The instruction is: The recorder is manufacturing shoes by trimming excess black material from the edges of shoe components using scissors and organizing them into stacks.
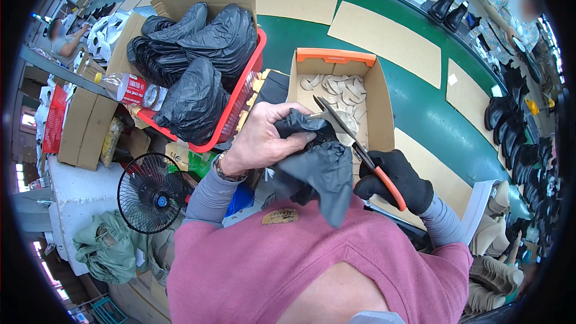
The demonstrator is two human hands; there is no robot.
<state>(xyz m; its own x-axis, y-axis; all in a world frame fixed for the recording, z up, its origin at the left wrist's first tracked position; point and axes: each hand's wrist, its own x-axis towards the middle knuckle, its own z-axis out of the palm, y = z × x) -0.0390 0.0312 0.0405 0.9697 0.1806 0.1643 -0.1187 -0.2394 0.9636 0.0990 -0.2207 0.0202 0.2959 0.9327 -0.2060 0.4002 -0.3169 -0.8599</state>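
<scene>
Bare left hand (261, 141) is clamped on a crumpled black piece (324, 171), pinched between thumb and fingers, with its loose end left dangling in front of the pink top (234, 264). Scissors (361, 151) are gripped in the black-gloved right hand (407, 180), blades angled just beside the piece; can't tell if it's being touched. So basically the piece is held between both hands, round the near left corner of the cardboard box (380, 108), where pale scraps (347, 91) are piled.

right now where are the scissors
In the head view, the scissors are right of centre, in the black-gloved right hand, blades overlapping the cardboard box.
</scene>
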